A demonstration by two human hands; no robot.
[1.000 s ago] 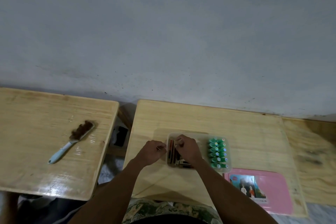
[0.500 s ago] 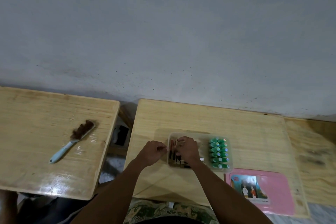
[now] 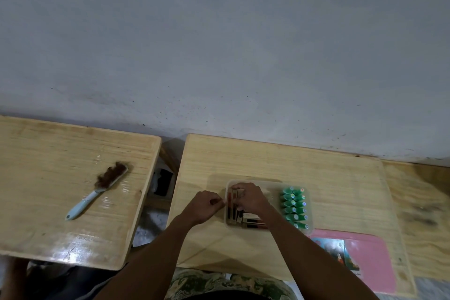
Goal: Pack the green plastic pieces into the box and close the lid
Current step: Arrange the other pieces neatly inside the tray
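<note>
The right hand (image 3: pixel 250 198) is inside the left part of a clear plastic box (image 3: pixel 267 181). Its fingers are curled down onto the far ends of the brown and gold sticks (image 3: pixel 231 213) that lie there, and they grip them. The green plastic pieces (image 3: pixel 294 207) lie just to the right of this hand, past its wrist, and it does not touch them. They are stacked in two neat columns and fill the right end of the same box. The box has no lid on it.

The left hand (image 3: pixel 203 207) sits just left of the right one, outside the box. Its fingers are curled and its fingertips are pinched together at the box's left wall. Whether they hold the wall or some small thing cannot be told.

The box stands on a pale wooden table (image 3: pixel 267 158). A pink flat board (image 3: pixel 372 256) with a printed picture lies on the same table, to the right of the right forearm and nearer the person than the box. Well to the left of both hands, on a second wooden table (image 3: pixel 48 153), lies a brush (image 3: pixel 97 192) with a light blue handle and brown bristles.
</note>
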